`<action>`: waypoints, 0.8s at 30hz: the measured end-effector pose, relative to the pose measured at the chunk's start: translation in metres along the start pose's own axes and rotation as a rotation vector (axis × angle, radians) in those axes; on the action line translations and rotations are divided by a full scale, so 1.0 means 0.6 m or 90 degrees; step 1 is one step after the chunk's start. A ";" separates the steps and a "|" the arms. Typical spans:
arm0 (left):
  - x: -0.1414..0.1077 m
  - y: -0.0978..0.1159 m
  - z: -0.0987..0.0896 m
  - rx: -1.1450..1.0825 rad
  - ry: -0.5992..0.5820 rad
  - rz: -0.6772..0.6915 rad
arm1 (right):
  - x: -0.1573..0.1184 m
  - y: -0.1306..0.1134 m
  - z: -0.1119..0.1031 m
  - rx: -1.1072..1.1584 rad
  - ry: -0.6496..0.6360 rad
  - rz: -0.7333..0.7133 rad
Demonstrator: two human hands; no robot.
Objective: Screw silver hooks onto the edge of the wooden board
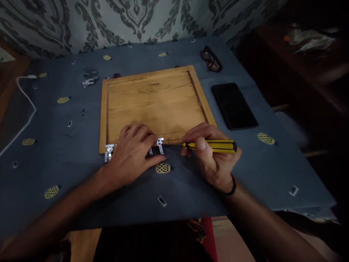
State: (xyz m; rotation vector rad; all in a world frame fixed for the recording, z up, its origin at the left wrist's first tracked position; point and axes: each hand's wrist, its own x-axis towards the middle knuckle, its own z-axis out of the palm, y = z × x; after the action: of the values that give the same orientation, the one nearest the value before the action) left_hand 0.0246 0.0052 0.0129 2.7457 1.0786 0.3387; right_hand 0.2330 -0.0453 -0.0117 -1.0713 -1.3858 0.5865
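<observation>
A framed wooden panel [155, 103] lies flat on the table, with small dark holes along its near edge. My left hand [135, 151] rests over that edge, fingers bent on the wood and thumb stretched apart toward me. Beside its thumb and forefinger is a shiny metal fitting, like a hinge [160, 145]; a similar metal fitting [109, 152] sits at the panel's near left corner. My right hand [211, 154] is closed around a screwdriver with a yellow and black handle [218, 146], held sideways by the near right edge. Its tip is hidden by the fingers.
Right of the panel lies a black phone [234, 106], with dark-framed glasses [211, 59] behind it. Loose metal pieces [89, 78] lie at the back left. A white cable [29, 100] runs along the left side. A patterned curtain [136, 22] hangs behind the blue tablecloth [95, 203].
</observation>
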 end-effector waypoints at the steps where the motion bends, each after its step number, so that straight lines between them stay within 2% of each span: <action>1: 0.000 0.001 0.000 -0.002 0.001 -0.003 | -0.001 -0.001 -0.001 -0.004 -0.007 -0.006; 8: -0.001 0.004 0.002 -0.017 -0.008 -0.015 | 0.004 -0.010 -0.006 -0.029 -0.044 -0.097; 14: 0.000 0.003 0.001 -0.044 -0.007 -0.010 | 0.004 -0.021 -0.021 -0.116 -0.121 -0.154; 19: 0.001 0.002 0.002 -0.062 -0.005 -0.020 | 0.006 -0.026 -0.034 -0.175 -0.222 -0.184; 24: 0.002 0.002 0.001 -0.087 0.007 -0.025 | 0.004 -0.031 -0.035 -0.190 -0.217 -0.226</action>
State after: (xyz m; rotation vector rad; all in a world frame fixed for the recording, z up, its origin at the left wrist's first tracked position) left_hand 0.0262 0.0052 0.0124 2.6030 1.0678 0.4059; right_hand 0.2489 -0.0570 0.0082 -0.9507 -1.9588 0.3131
